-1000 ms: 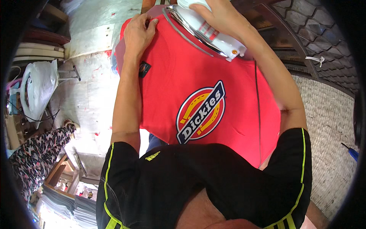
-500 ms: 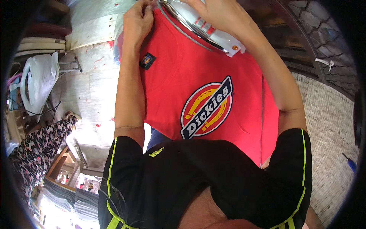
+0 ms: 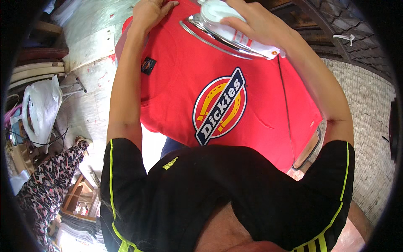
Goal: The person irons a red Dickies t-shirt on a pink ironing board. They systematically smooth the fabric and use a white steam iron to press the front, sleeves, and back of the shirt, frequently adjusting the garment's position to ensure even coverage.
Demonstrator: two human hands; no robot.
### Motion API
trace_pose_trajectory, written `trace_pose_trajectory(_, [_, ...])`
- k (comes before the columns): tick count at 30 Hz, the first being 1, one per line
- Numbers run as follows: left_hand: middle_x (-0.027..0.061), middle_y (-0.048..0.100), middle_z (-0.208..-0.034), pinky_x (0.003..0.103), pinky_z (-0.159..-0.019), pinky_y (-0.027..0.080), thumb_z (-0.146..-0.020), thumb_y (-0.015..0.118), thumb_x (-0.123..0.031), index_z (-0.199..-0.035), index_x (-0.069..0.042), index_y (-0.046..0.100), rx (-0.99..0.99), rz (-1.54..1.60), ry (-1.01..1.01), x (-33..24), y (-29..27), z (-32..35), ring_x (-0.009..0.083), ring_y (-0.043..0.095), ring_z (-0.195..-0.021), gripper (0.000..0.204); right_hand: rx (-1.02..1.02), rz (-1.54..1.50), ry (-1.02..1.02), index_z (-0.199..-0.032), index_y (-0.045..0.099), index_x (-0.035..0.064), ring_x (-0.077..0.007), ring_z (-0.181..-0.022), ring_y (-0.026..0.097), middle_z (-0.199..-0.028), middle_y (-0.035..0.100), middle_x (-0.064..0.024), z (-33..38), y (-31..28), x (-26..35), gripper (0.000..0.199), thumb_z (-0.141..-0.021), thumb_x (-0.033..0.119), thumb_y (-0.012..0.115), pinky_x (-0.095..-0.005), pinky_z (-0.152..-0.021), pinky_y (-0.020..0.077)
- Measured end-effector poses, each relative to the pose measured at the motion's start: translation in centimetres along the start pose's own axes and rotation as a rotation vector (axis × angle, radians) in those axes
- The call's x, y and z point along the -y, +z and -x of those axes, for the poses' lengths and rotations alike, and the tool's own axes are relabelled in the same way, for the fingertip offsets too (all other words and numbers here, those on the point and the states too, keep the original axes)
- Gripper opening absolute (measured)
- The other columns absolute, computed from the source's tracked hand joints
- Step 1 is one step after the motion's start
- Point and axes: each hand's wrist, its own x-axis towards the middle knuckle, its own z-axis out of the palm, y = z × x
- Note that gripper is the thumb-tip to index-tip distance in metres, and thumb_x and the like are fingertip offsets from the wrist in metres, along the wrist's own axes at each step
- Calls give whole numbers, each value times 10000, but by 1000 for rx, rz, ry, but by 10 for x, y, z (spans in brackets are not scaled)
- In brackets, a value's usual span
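Observation:
A red T-shirt [image 3: 180, 80] with a round blue, yellow and white chest emblem lies spread flat in front of me. My right hand [image 3: 256, 23] grips the white handle of a clothes iron [image 3: 218, 29] whose metal sole rests on the shirt's far part. A thin dark cord [image 3: 285, 109] runs from the iron down across the fabric. My left hand [image 3: 151, 10] presses flat on the shirt's far left edge, fingers together, holding the cloth down.
A white plastic bag [image 3: 40, 109] hangs at the left by stacked boards. A person's leg in patterned trousers [image 3: 46, 189] shows at the lower left. A woven mat [image 3: 369, 126] covers the ground at the right, and a metal frame [image 3: 308, 153] pokes out under the shirt.
The iron and my right hand slid further away across the shirt toward its top. My left hand shifted up along the far left edge.

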Motion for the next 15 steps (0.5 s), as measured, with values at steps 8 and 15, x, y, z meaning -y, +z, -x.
trace_pose_trajectory(8, [176,675,-811,461,-659,499,-880,687,-347,-912,-84,669,-22,29,83,19,4,-6,381,650,-771,265,157,-39,-203,-1124,555,18,-379,-789,642,-889,626,-193,23,-7,-5,370,-912,303,658,-399,-682,493])
trace_pose_trajectory(15, [154,658,-759,412,-632,486,-868,702,-348,-878,-74,661,93,164,67,24,-2,-10,314,631,-702,277,52,-112,-97,-1117,601,12,-337,-848,675,-966,673,-163,7,2,11,346,-942,309,636,-374,-720,510])
